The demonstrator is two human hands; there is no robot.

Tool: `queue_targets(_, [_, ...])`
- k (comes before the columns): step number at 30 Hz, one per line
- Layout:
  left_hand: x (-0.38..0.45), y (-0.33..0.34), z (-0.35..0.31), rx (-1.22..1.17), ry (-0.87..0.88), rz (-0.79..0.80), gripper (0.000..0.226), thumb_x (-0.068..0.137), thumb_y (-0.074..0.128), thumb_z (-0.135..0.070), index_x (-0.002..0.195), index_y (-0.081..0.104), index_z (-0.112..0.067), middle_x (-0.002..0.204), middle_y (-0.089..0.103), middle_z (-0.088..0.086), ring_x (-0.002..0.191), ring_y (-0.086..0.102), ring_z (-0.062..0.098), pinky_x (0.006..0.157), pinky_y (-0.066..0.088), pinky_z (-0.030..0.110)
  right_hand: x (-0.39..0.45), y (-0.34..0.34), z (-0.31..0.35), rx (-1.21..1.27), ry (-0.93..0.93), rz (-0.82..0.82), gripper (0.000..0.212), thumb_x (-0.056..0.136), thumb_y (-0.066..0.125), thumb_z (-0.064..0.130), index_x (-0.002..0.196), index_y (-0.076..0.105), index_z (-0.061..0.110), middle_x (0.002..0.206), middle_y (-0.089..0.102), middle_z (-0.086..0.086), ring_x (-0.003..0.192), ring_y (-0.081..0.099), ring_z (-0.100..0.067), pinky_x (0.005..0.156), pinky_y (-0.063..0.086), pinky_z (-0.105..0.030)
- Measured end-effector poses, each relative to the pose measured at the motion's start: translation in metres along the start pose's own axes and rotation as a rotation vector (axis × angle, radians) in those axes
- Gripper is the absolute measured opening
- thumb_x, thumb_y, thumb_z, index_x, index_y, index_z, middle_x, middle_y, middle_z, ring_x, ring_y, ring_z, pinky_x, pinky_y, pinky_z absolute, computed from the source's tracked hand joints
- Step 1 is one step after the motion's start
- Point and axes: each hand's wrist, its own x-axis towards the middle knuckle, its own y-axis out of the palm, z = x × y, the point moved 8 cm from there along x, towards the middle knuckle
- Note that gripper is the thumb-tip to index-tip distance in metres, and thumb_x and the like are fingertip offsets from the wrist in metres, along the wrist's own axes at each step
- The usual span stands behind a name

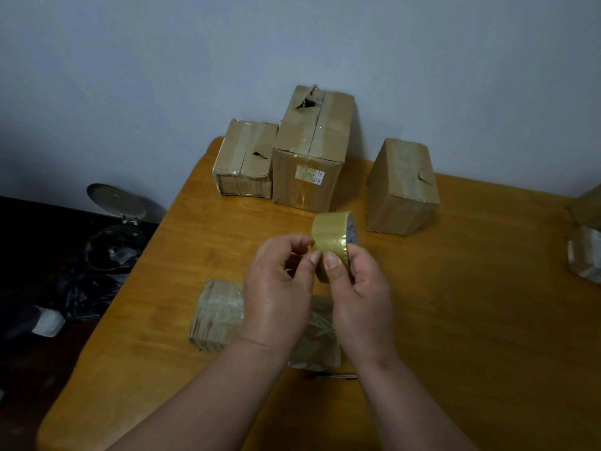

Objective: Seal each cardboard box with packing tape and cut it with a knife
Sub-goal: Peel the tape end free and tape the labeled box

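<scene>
My right hand point(361, 284) grips a roll of yellowish packing tape point(331, 236) above the wooden table point(471, 304), thumb on its outer face. My left hand point(279, 288) has curled fingers at the roll's edge, thumb and fingertips pinching at the tape surface. Below my hands lies a flat tape-wrapped cardboard box point(218, 314), partly hidden by my wrists. A thin dark knife point(331, 375) lies on the table just in front of that box, mostly covered by my right forearm.
Three taped cardboard boxes stand at the back: a small one point(245, 157), a tall one point(312, 151) and another point(403, 187) to the right. More wrapped packages point(585, 249) sit at the right edge. A pedal bin point(113, 236) with open lid and dark bags are on the floor left.
</scene>
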Motion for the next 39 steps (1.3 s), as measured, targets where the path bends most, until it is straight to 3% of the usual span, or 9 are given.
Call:
queue_targets(3, [-0.002, -0.001, 0.000, 0.017, 0.023, -0.004, 0.020, 0.088, 0.071, -0.016, 0.093, 0.067, -0.034, 0.093, 0.066, -0.009, 0.087, 0.065, 0.009, 0.072, 0.057, 0.028, -0.002, 0.000, -0.002, -0.019, -0.004, 0.006, 0.013, 0.099, 0.055, 0.025, 0.098, 0.065, 0.033, 0.093, 0.070, 0.013, 0.086, 0.066, -0.002, 0.066, 0.051, -0.014])
queue_targets(8, [-0.005, -0.002, 0.000, 0.008, 0.021, 0.001, 0.018, 0.087, 0.071, -0.012, 0.091, 0.069, -0.029, 0.090, 0.067, -0.008, 0.083, 0.064, 0.004, 0.069, 0.052, 0.013, -0.005, 0.000, 0.001, -0.070, -0.047, 0.000, 0.012, 0.096, 0.053, 0.033, 0.095, 0.064, 0.035, 0.089, 0.069, 0.010, 0.081, 0.065, -0.006, 0.064, 0.054, -0.023])
queue_targets(16, [-0.008, -0.003, 0.010, 0.052, -0.070, 0.014, 0.021, 0.087, 0.070, -0.012, 0.077, 0.065, -0.029, 0.081, 0.064, -0.008, 0.076, 0.061, 0.003, 0.062, 0.047, 0.011, -0.011, 0.002, -0.001, -0.158, -0.074, -0.035, 0.011, 0.094, 0.052, 0.035, 0.089, 0.062, 0.038, 0.084, 0.067, 0.010, 0.076, 0.063, -0.006, 0.060, 0.052, -0.027])
queue_targets(21, [-0.003, -0.006, 0.015, 0.018, -0.119, 0.076, 0.033, 0.090, 0.069, -0.018, 0.113, 0.063, -0.040, 0.090, 0.068, -0.015, 0.085, 0.067, 0.001, 0.073, 0.056, 0.016, -0.007, 0.006, -0.003, -0.225, -0.094, 0.004, 0.019, 0.096, 0.054, 0.035, 0.094, 0.066, 0.020, 0.082, 0.067, 0.007, 0.076, 0.064, -0.010, 0.064, 0.054, -0.034])
queue_targets(23, [-0.001, -0.009, 0.013, 0.120, -0.087, 0.063, 0.025, 0.091, 0.068, -0.019, 0.115, 0.070, -0.027, 0.098, 0.072, -0.009, 0.091, 0.067, 0.003, 0.082, 0.057, 0.024, -0.008, 0.008, -0.003, -0.240, -0.104, 0.020, 0.019, 0.097, 0.055, 0.032, 0.093, 0.065, 0.016, 0.079, 0.066, 0.007, 0.074, 0.063, -0.010, 0.062, 0.054, -0.030])
queue_targets(26, [0.002, -0.011, 0.006, 0.287, -0.005, 0.062, 0.013, 0.093, 0.064, -0.019, 0.099, 0.076, -0.020, 0.088, 0.072, -0.006, 0.083, 0.066, 0.006, 0.075, 0.058, 0.029, -0.011, 0.010, -0.003, -0.261, -0.116, 0.023, 0.016, 0.097, 0.057, 0.028, 0.090, 0.064, 0.016, 0.074, 0.064, 0.007, 0.070, 0.062, -0.009, 0.057, 0.049, -0.019])
queue_targets(31, [0.009, -0.006, 0.002, 0.577, 0.065, 0.130, 0.017, 0.099, 0.051, -0.024, 0.097, 0.067, -0.017, 0.089, 0.060, -0.004, 0.076, 0.053, 0.014, 0.062, 0.041, 0.029, -0.013, 0.017, -0.006, -0.355, -0.078, 0.063, 0.022, 0.097, 0.054, 0.033, 0.084, 0.059, 0.015, 0.069, 0.060, 0.001, 0.063, 0.056, -0.018, 0.063, 0.051, -0.043])
queue_targets(35, [0.012, 0.001, 0.002, 0.807, 0.020, 0.255, 0.007, 0.098, 0.046, -0.021, 0.092, 0.045, -0.025, 0.089, 0.041, -0.008, 0.065, 0.041, 0.012, 0.054, 0.028, 0.028, -0.013, 0.021, -0.012, -0.396, -0.002, 0.104, 0.011, 0.094, 0.054, 0.025, 0.085, 0.058, 0.019, 0.069, 0.060, 0.000, 0.060, 0.057, -0.018, 0.058, 0.051, -0.045])
queue_targets(39, [0.010, 0.007, 0.000, 0.991, 0.044, 0.340, 0.017, 0.095, 0.048, -0.020, 0.089, 0.032, -0.023, 0.087, 0.036, -0.004, 0.062, 0.037, 0.013, 0.054, 0.031, 0.030, -0.012, 0.022, -0.019, -0.449, 0.057, 0.135, 0.006, 0.089, 0.056, 0.018, 0.090, 0.058, 0.024, 0.071, 0.062, 0.002, 0.061, 0.059, -0.015, 0.059, 0.054, -0.043])
